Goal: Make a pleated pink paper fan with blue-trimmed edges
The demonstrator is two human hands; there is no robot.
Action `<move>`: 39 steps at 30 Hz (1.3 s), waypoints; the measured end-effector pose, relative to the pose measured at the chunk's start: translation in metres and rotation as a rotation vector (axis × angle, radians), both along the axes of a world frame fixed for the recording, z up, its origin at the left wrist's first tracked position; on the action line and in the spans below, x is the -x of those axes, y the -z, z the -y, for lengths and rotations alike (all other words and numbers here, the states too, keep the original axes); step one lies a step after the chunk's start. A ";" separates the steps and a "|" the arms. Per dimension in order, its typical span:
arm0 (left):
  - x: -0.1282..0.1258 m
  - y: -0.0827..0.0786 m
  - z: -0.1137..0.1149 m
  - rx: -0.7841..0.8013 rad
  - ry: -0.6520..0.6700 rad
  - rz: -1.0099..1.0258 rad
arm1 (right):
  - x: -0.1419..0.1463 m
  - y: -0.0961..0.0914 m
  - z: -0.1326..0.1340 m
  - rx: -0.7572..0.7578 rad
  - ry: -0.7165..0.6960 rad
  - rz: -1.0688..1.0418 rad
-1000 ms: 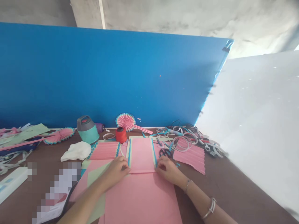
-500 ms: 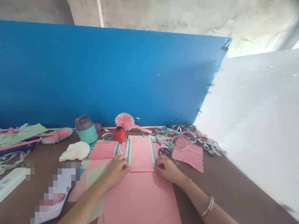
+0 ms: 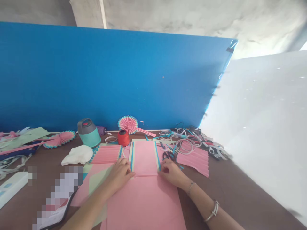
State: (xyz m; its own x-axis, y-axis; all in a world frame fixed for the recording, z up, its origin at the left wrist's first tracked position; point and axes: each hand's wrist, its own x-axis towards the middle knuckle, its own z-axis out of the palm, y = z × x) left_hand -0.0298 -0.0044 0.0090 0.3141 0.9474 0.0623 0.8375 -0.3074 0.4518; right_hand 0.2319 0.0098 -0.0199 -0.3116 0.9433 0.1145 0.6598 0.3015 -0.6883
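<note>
Under the right hand (image 3: 171,171), layered paper (image 3: 144,158) hides partly.

teal flask (image 3: 90,136) between purple roll (image 3: 102,130) and white cloth (image 3: 77,155)

Pixelation masks a flat, dark-edged object (image 3: 56,198) at lower left, cropped by the bottom edge along with the left forearm (image 3: 93,201), right forearm (image 3: 203,203) and large pink sheet (image 3: 146,201). The left edge trims a white box (image 3: 11,188). A teal-and-gray bottle (image 3: 90,135) partly hides a purple object (image 3: 102,130). Whether left hand (image 3: 122,174) and right hand (image 3: 172,172) pinch or press the blue-edged panel (image 3: 145,158) cannot be told.
</note>
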 end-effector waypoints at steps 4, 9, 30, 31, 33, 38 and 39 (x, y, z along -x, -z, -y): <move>0.000 0.000 -0.001 -0.010 0.010 -0.039 | 0.002 -0.004 0.001 -0.004 0.009 0.020; -0.001 0.002 -0.002 -0.061 0.052 -0.107 | 0.004 -0.005 0.003 -0.046 0.017 0.065; -0.011 0.002 0.010 -0.309 0.358 -0.253 | 0.004 -0.007 0.014 -0.319 -0.161 0.336; -0.009 0.003 0.008 -0.317 0.368 -0.249 | 0.004 -0.006 0.015 -0.333 -0.191 0.355; -0.004 0.004 0.005 -0.330 0.406 -0.247 | 0.003 -0.005 0.015 -0.365 -0.268 0.371; 0.000 0.006 0.003 -0.346 0.464 -0.246 | 0.003 -0.001 0.015 -0.441 -0.378 0.379; 0.001 0.006 0.003 -0.343 0.468 -0.241 | 0.003 -0.001 0.015 -0.449 -0.379 0.380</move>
State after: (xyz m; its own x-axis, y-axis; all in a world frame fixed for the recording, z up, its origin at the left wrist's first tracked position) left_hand -0.0305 -0.0071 0.0030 0.7340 0.6445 0.2143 0.6449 -0.7603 0.0780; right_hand 0.2289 -0.0048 -0.0189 -0.7052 0.6490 0.2855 0.6237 0.7593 -0.1853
